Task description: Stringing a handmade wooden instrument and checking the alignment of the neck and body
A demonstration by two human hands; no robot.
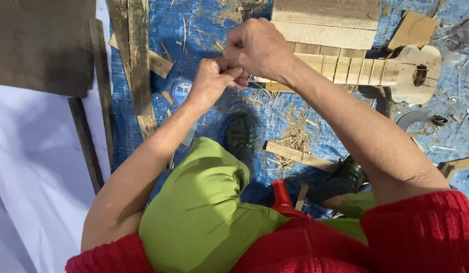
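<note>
My left hand [213, 78] and my right hand [257, 48] meet fingertip to fingertip above a blue tarp [204, 30]. Both are pinched closed, apparently on something very thin; what it is cannot be made out. Just beyond my right hand lies an unfinished wooden stringed instrument [365, 71], its fretted neck running right to a small pale body with a round hole. A small round spool with a printed lid [181, 91] sits on the tarp left of my left hand.
Wooden planks [136, 60] and a stacked board pile [328, 20] lie on the tarp among shavings and offcuts [300, 155]. A white sheet [32, 162] covers the left. My green trousers [204, 202], dark shoes [240, 134] and a red handle [282, 198] are below.
</note>
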